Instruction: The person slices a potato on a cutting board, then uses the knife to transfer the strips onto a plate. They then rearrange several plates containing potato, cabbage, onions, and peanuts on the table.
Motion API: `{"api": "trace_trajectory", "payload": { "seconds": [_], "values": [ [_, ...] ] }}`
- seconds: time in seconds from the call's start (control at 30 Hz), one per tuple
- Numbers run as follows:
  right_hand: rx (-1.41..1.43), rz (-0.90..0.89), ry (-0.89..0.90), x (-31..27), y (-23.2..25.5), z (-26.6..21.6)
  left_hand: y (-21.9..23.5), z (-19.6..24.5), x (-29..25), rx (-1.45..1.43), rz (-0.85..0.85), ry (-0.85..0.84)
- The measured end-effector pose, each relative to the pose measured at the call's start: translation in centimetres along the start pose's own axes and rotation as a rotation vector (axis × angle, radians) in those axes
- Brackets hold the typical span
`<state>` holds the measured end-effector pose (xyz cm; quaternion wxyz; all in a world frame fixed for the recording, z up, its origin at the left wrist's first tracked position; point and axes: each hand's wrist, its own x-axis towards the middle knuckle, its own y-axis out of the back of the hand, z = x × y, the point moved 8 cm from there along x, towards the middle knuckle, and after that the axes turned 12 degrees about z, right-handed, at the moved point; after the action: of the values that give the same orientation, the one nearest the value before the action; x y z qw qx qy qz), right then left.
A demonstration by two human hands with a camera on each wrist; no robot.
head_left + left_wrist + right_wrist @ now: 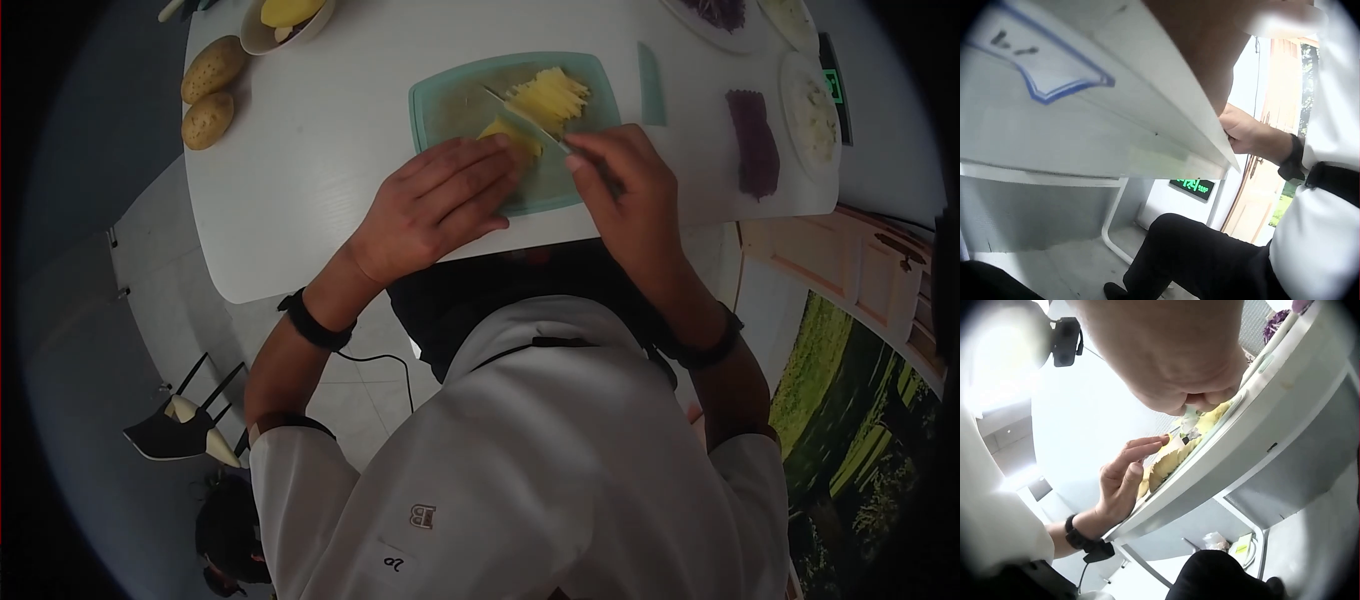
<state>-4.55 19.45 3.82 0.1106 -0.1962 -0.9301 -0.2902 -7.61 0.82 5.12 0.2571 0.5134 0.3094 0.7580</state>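
A kitchen knife (528,122) is gripped in my right hand (632,182), its blade slanting across the teal-rimmed cutting board (430,105). Beyond the blade lies a fanned pile of yellow potato strips (550,95). My left hand (440,200) rests with its fingers extended on potato slices (497,128) on the near side of the blade; the fingers partly cover them. From the right wrist view, the left hand (1124,478) has its fingertips at the potato, close to the blade. The left wrist view shows mostly the table's underside, with neither knife nor board.
Two unpeeled potatoes (212,80) and a bowl (258,40) with peeled potato are at the far left. A teal blade-shaped piece (652,85) lies right of the board. Farther right are a purple cloth-like strip (754,145), shredded purple cabbage (722,12) and a plate (792,75) of pale pieces.
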Motion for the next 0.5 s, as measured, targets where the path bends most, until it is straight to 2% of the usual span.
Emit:
{"api": "trace_trajectory", "payload": {
  "seconds": [0.03,0.07,0.1,0.2,0.33,0.5],
  "values": [
    [0.002,0.005,0.000,0.0,0.1,-0.1,0.3,0.1,0.0,0.024,0.014,-0.024],
    [-0.063,0.017,0.072,0.1,0.2,-0.7,0.5,0.4,0.1,0.023,0.011,-0.030],
    [-0.128,0.030,0.144,0.1,0.4,-1.2,0.7,0.8,0.4,0.050,-0.024,-0.033],
    [-0.185,0.064,0.212,0.0,0.7,-1.6,1.6,2.0,1.7,0.075,-0.105,-0.019],
    [-0.171,0.081,0.188,0.2,0.7,-1.7,1.3,2.5,3.0,0.090,-0.220,-0.006],
    [-0.199,0.118,0.238,0.2,1.1,-2.1,0.2,1.8,3.5,0.119,-0.271,0.024]
  ]
}}
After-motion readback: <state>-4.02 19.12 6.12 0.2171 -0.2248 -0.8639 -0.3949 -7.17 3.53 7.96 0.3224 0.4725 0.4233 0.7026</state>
